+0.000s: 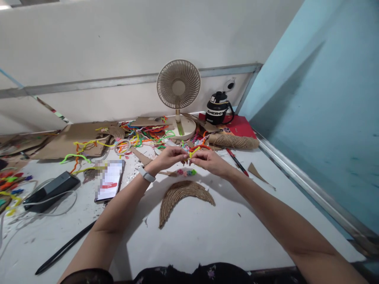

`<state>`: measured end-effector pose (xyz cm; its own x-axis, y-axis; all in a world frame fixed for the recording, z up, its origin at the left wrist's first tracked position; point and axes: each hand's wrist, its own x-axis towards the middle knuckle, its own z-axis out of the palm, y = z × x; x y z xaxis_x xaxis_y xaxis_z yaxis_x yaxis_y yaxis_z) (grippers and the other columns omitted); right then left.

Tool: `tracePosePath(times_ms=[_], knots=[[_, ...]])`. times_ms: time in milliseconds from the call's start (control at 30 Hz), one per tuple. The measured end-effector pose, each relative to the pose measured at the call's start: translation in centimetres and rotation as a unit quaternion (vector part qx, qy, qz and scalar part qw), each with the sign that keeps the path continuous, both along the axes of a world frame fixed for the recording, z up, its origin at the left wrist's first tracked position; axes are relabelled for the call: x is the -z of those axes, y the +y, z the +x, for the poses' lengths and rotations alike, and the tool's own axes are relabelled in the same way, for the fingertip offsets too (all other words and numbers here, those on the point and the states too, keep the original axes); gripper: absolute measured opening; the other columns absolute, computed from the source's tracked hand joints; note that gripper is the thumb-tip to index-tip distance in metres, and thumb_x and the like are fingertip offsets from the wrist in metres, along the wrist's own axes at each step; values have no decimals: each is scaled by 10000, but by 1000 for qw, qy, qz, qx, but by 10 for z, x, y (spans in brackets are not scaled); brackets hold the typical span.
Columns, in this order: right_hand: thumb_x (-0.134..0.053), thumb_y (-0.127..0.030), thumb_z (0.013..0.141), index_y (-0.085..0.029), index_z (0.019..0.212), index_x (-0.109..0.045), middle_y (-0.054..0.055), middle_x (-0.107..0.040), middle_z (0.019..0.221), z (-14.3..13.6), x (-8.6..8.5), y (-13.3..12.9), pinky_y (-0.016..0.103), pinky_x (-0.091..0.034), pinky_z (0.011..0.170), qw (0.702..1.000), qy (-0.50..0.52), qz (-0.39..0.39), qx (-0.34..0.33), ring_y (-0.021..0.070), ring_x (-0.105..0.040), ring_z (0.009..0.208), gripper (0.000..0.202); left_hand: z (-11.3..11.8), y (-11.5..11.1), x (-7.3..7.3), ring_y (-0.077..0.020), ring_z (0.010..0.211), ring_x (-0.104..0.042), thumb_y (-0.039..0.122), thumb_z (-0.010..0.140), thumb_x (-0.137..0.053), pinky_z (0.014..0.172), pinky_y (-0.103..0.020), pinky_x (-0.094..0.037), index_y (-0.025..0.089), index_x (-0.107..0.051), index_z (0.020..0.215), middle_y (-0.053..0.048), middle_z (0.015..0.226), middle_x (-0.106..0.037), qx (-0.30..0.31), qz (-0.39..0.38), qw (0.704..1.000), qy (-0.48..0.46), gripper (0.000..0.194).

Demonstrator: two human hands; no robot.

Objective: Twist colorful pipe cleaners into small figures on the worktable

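Observation:
Both hands meet above the middle of the white table. My left hand [170, 158] pinches a small yellow pipe cleaner [194, 152] from the left. From the right, my right hand [211, 162] grips the same yellow piece, its fingertips close to the left ones. Just below the hands lies a small row of pink, blue and green pieces [186, 172]. Nearer to me, a crescent wrapped in brown twine [185, 190] rests flat on the table. An orange loop [204, 146] shows behind my right hand's fingers.
A fan [179, 85] and a black jug [216, 108] stand at the back. Right of centre lie a twine roll [233, 141] and a red pen [237, 162]. On the left are a phone [110, 181], a black power adapter [51, 192], cables, cardboard [71, 141] and coloured pipe cleaners.

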<state>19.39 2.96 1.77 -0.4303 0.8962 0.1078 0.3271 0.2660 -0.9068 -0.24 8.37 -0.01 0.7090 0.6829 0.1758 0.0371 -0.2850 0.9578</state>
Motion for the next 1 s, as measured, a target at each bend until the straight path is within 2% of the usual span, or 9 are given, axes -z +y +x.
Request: tracePosePath(times_ms=[167,300,400,467,567,800,1000], knots=[[-546,-406,804,-146,725,-622,-12,-494,623,1,-2,0,232,-290,505,1000,-20,23,5,102,-399,558,282,3,-4,-4,-105,622,-559,513,774,-611,610,-233,-462,103,-625,786,-43,669,-617,-10,-21,1000,-7,411],[-539,-397,797,-149,718,-626,-16,-481,585,1,1,2,231,-286,496,997,-44,46,34,104,-394,539,274,2,-2,-2,-121,618,-563,596,836,-454,607,-249,-457,114,-567,766,-46,669,-591,-16,-46,998,33,500],[-527,-393,804,-150,728,-638,-15,-492,583,1,5,2,233,-290,499,997,-56,41,28,107,-399,537,278,3,-1,2,-105,569,-484,615,868,-348,553,-232,-401,133,-519,692,-13,606,-508,-34,6,997,69,541],[-522,-392,810,-152,737,-643,-12,-507,595,1,7,2,239,-309,518,997,-61,39,23,113,-414,549,279,5,-2,4,-89,533,-406,617,870,-335,509,-220,-349,146,-488,672,17,579,-424,-24,35,996,81,533],[-522,-396,818,-151,753,-645,-6,-520,610,0,8,1,249,-337,548,997,-63,45,18,123,-436,570,282,9,-5,5,-79,518,-334,615,872,-326,484,-216,-302,155,-455,676,34,585,-352,3,36,997,75,517],[-517,-378,829,-160,782,-657,4,-538,628,-2,2,-4,257,-343,558,994,-91,65,15,136,-461,595,263,9,-9,3,-98,594,-412,595,877,-338,542,-227,-357,153,-475,729,0,681,-453,30,23,997,66,485],[-524,-390,829,-161,758,-639,17,-567,669,-3,0,-5,266,-355,581,994,-90,54,-1,148,-492,630,266,6,-9,4,-108,637,-410,571,877,-369,590,-234,-367,161,-461,718,7,691,-424,48,22,997,52,449]])
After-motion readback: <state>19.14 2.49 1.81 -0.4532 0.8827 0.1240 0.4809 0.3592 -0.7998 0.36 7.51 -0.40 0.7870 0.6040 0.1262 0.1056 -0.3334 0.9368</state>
